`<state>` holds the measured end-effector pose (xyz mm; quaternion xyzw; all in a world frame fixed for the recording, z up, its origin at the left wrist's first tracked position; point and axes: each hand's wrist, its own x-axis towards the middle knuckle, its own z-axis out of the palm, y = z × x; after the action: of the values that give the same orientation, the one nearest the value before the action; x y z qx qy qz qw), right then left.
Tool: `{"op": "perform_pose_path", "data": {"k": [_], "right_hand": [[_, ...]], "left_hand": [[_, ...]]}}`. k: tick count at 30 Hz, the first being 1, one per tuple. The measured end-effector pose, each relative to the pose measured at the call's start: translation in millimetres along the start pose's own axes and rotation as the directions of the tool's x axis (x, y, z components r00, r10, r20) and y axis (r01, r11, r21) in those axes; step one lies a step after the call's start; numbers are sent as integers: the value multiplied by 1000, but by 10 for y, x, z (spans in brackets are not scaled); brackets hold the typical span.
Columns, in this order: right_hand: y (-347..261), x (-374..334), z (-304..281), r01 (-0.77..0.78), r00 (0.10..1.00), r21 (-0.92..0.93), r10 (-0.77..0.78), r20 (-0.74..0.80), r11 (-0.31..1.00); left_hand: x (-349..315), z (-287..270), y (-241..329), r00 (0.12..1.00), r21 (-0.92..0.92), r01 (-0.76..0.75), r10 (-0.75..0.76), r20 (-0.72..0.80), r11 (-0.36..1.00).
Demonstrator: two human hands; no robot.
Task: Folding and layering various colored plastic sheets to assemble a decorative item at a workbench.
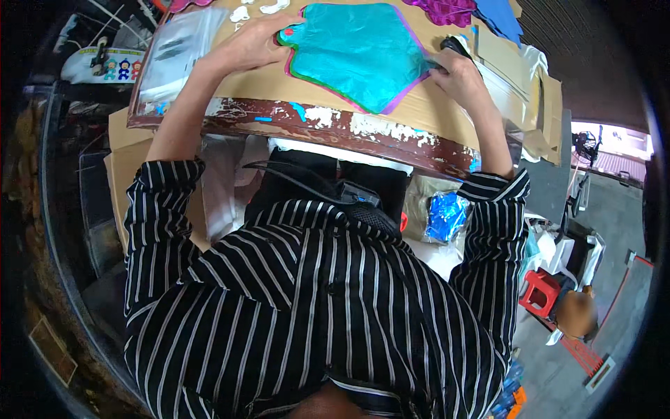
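A flat sheet of shiny teal foil (pixel 356 52), looking like an uninflated foil balloon, lies on the cardboard-covered table top. Purple and green edges show around its outline, perhaps further layers beneath, and a small red mark sits on its left tab. My left hand (pixel 255 43) grips that left tab, thumb and fingers at its edge. At the opposite side, the fingers of my right hand (pixel 458 75) are pinched together on the foil's right corner. A black object (pixel 455 46) I cannot identify lies just beyond my right hand.
Clear plastic bags (pixel 178 52) lie at the table's left. Magenta foil (pixel 447 10), blue foil (pixel 499 21) and cardboard pieces (pixel 499 59) occupy the far right. The worn table edge (pixel 328 122) runs before me. A red stool (pixel 539 293) stands on the floor at right.
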<state>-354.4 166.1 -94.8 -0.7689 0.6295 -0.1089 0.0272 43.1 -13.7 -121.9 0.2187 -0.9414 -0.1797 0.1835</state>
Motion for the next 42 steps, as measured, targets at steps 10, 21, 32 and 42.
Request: {"op": "perform_pose_path", "data": {"k": [10, 21, 32, 42], "right_hand": [[-60, 96, 80, 45, 994, 119, -32, -104, 992], [-236, -115, 18, -92, 979, 174, 121, -165, 980], [-245, -87, 33, -145, 985, 156, 158, -73, 977], [-392, -74, 25, 100, 987, 13, -97, -126, 995]], "left_hand": [[-67, 0, -58, 999, -81, 47, -49, -17, 996], [-377, 234, 73, 946, -157, 107, -149, -289, 982], [-399, 453, 382, 896, -114, 153, -186, -403, 982], [-470, 466, 413, 877, -151, 143, -196, -439, 978]]}}
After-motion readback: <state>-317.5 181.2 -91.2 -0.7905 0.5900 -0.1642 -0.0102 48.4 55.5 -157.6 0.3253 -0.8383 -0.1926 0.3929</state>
